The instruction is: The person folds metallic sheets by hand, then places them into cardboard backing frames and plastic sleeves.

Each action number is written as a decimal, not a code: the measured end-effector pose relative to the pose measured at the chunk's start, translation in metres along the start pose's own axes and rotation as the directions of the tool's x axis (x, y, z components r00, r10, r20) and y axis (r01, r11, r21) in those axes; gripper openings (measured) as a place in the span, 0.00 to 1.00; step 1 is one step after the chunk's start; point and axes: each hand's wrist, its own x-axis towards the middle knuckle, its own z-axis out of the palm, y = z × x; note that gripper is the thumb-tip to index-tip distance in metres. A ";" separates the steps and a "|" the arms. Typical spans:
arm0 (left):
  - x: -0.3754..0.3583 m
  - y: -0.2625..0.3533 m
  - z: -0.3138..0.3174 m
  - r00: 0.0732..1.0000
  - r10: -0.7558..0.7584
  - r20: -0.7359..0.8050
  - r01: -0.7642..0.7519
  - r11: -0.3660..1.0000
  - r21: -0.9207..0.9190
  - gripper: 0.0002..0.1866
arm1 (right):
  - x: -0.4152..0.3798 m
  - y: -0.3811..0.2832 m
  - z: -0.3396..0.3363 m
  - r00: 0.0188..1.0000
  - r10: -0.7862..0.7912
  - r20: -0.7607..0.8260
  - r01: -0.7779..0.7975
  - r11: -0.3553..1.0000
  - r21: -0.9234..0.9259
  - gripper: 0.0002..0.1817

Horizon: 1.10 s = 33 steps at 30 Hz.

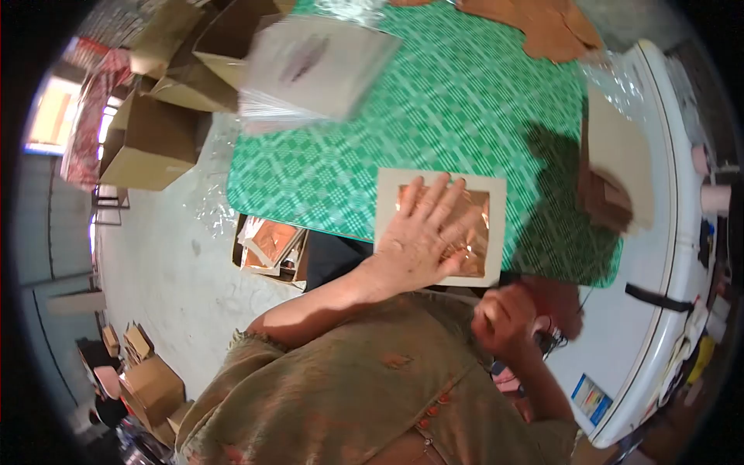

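Observation:
My left hand (418, 240) lies flat with its fingers spread on a copper-coloured foil sheet framed by a pale card border (440, 177). This framed piece rests at the near edge of a table with a green checked cover (457, 101). Close to my body, just beyond the frame's lower right corner, is my right hand (505, 316). Its fingers are curled closed and slightly blurred, and I cannot make out what is in them, if anything.
A stack of plastic-wrapped sheets (310, 70) sits at the table's far left. Orange-brown pieces (535, 27) lie at the far edge. Below the table, a box (271, 248) holds more foil pieces. Cardboard boxes (151, 143) stand left; a white surface (620, 341) lies right.

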 end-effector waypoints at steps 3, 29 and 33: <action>-0.002 0.001 0.003 1.000 -0.003 0.014 0.002 1.000 0.021 0.41 | -0.009 -0.019 0.025 0.801 0.470 0.372 -0.587 0.740 0.328 0.10; 0.002 -0.005 0.005 0.998 -0.048 -0.049 0.037 0.979 -0.199 0.36 | 0.026 -0.021 0.126 0.788 0.567 0.241 -0.223 -0.102 0.970 0.33; 0.011 -0.025 -0.021 0.949 -0.011 -0.315 -0.064 0.972 -0.228 0.38 | 0.037 -0.027 0.104 0.785 0.535 0.313 -0.297 -0.118 0.947 0.33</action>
